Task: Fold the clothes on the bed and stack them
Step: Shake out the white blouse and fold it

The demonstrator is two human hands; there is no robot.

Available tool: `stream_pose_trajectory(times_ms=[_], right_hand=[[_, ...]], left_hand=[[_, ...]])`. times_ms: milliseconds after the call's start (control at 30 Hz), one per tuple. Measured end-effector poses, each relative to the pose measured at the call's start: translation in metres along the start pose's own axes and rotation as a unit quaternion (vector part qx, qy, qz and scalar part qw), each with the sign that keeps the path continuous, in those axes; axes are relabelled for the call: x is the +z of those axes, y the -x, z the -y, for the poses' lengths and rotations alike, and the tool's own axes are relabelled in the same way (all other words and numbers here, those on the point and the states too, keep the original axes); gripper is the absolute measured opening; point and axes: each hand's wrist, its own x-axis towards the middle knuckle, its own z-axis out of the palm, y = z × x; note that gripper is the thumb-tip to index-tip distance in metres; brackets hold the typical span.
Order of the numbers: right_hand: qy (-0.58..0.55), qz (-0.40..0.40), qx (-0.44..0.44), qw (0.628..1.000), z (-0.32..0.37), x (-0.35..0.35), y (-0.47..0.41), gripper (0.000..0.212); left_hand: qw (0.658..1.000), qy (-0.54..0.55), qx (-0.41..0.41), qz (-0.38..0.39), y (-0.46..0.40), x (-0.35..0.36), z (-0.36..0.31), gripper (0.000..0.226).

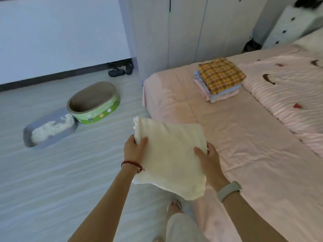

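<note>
A folded cream-white garment is held up in the air over the near left corner of the pink bed. My left hand grips its left edge, thumb on top. My right hand grips its right edge, thumb on top and fingers underneath. Farther back on the bed lies a stack of folded clothes, with a yellow plaid piece on top and light blue and pink pieces below.
A striped pink duvet covers the bed's right side. On the floor to the left are a green oval tub, a grey tray with white stuff in it, and dark shoes. A wardrobe stands behind the bed.
</note>
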Motion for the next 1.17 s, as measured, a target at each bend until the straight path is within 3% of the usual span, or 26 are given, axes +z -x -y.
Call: stream_pose_trajectory(times_ms=[233,467,633,767,1033,1167], right_hand=[[-0.062,-0.107,0.003,0.992,0.040,-0.004,-0.144,0.038],[-0.124,-0.189,0.014,0.974,0.080,-0.006,-0.294,0.028],[-0.146,-0.203,0.007,0.968,0.095,-0.012,-0.363,0.031],[-0.146,-0.201,0.006,0.969,0.106,-0.018,-0.416,0.052],[-0.189,-0.373,-0.015,0.908,0.122,-0.029,-0.533,0.057],[-0.180,-0.413,-0.028,0.892,0.115,-0.040,-0.588,0.066]], left_hand=[[0.991,-0.033,0.054,0.117,-0.153,0.100,-0.090,0.020],[0.963,-0.094,0.097,0.232,-0.301,0.215,-0.186,0.012],[0.924,-0.167,0.139,0.313,-0.373,0.285,-0.226,0.022],[0.885,-0.215,0.174,0.374,-0.425,0.344,-0.252,0.031],[0.791,-0.216,0.273,0.504,-0.528,0.479,-0.307,0.025],[0.792,-0.176,0.267,0.521,-0.571,0.540,-0.303,0.016]])
